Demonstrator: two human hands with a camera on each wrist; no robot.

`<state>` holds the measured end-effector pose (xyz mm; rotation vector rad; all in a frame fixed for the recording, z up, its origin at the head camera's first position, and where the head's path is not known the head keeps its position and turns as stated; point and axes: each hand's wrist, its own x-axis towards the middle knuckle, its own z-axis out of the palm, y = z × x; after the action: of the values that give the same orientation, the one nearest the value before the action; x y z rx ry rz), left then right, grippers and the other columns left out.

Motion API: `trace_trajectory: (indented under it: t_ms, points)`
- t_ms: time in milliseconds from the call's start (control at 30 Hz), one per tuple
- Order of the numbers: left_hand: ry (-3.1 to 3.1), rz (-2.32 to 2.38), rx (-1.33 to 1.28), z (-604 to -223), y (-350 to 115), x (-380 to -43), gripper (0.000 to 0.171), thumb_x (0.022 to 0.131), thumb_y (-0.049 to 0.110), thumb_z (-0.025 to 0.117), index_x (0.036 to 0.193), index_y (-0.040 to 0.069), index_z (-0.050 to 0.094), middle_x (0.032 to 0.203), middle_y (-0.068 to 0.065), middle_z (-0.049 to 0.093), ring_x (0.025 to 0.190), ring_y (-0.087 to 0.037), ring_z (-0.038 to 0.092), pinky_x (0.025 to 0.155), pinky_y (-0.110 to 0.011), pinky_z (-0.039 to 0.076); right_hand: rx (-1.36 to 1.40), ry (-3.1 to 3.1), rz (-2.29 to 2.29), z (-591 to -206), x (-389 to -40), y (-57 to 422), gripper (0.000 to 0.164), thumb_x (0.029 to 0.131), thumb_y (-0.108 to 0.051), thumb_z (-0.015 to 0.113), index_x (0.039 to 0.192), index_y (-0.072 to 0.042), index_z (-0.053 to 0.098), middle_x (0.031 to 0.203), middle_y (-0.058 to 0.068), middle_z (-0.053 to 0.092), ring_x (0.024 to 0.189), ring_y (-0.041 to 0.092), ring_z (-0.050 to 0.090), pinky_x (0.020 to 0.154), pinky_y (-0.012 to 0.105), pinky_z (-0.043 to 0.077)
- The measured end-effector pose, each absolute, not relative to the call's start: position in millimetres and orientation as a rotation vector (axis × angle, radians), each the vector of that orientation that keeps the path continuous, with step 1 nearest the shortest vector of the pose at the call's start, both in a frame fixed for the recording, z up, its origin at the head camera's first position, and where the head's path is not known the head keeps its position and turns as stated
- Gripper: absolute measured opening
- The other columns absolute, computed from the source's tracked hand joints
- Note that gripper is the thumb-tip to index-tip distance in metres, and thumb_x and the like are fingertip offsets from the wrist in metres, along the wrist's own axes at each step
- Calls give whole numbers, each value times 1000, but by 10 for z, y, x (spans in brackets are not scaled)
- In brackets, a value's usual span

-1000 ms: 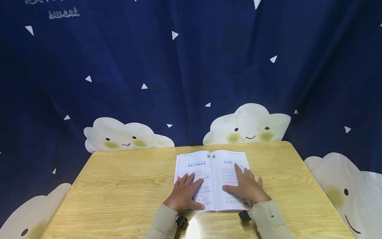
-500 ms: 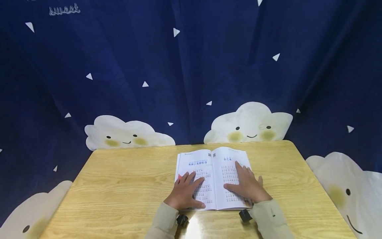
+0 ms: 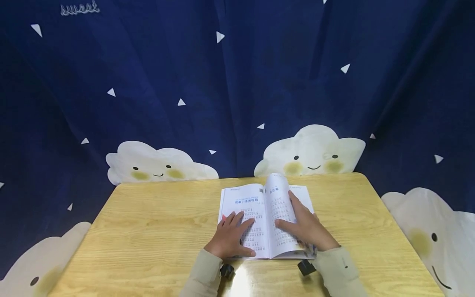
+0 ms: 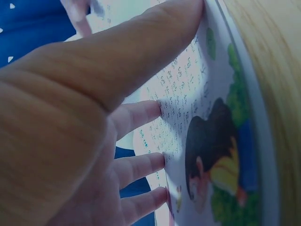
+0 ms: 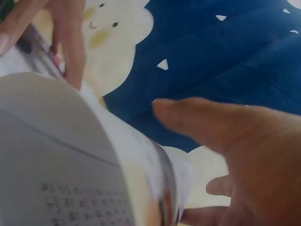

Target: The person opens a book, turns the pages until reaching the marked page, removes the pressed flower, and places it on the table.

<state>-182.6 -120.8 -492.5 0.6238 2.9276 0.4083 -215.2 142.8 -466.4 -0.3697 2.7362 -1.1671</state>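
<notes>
An open book (image 3: 246,194) with printed text lies on the table. My left hand (image 3: 228,239) rests on its left page, fingers straight and spread, thumb near the lower edge. In the left wrist view, several fingertips touch the paper beside a coloured picture of a dark-haired figure (image 4: 211,150). A right-hand page (image 3: 278,185) bows up off the pages below it. My right hand (image 3: 309,227) lies along that page's outer edge, its thumb over the print. In the right wrist view, the curled page (image 5: 56,141) stands beside the hand; thumb and fingers are spread apart.
The wooden table (image 3: 156,222) extends to both sides of the book. Behind it hangs a dark blue curtain (image 3: 237,82) with white triangles and smiling clouds. Dark wrist mounts (image 3: 306,267) sit under the sleeves.
The right-hand page has risen from flat into a curl, baring the page beneath at its right. My right hand has moved slightly left and up; the left hand has stayed in place.
</notes>
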Motion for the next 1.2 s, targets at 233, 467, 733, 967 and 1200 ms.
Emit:
trace_trajectory:
  t_ms: [233, 467, 733, 967, 1200]
  points:
    - [2922, 423, 633, -4915, -1204, -1850, 96, 67, 65, 76, 147, 25, 42, 153, -14, 33, 138, -41, 29, 104, -62, 28, -350, 2533, -1383, -4538, -2136, 1484, 87, 91, -59, 54, 156, -22, 10, 158, 13, 24, 122, 35, 52, 97, 53, 42]
    - [2926, 423, 648, -4917, -1203, -1864, 95, 68, 65, 75, 147, 25, 42, 153, -14, 33, 138, -41, 29, 104, -62, 29, -392, 2491, -1555, -4477, -2119, 1500, 60, 100, -55, 35, 153, -27, 26, 153, 1, 37, 135, 28, 39, 107, 59, 25]
    - [2924, 422, 631, -4928, -1202, -1832, 95, 67, 64, 77, 146, 25, 43, 152, -14, 34, 138, -41, 29, 104, -62, 29, -615, 2554, -1595, -4487, -2084, 1530, 54, 102, -12, 43, 153, -22, 28, 150, -2, 42, 143, 31, 23, 109, 62, 19]
    - [2941, 404, 639, -4925, -1188, -1844, 95, 67, 64, 76, 146, 26, 43, 152, -13, 34, 138, -41, 30, 103, -61, 30, -648, 2649, -1529, -4459, -2070, 1545, 60, 98, -12, 51, 153, -22, 28, 149, -3, 43, 142, 29, 26, 109, 59, 22]
    - [2920, 430, 626, -4925, -1198, -1829, 95, 66, 65, 76, 146, 26, 43, 152, -13, 34, 138, -41, 30, 104, -62, 28, -638, 2665, -1585, -4379, -2038, 1521, 68, 97, -14, 54, 154, -29, 21, 158, -4, 24, 145, 25, 21, 111, 58, 21]
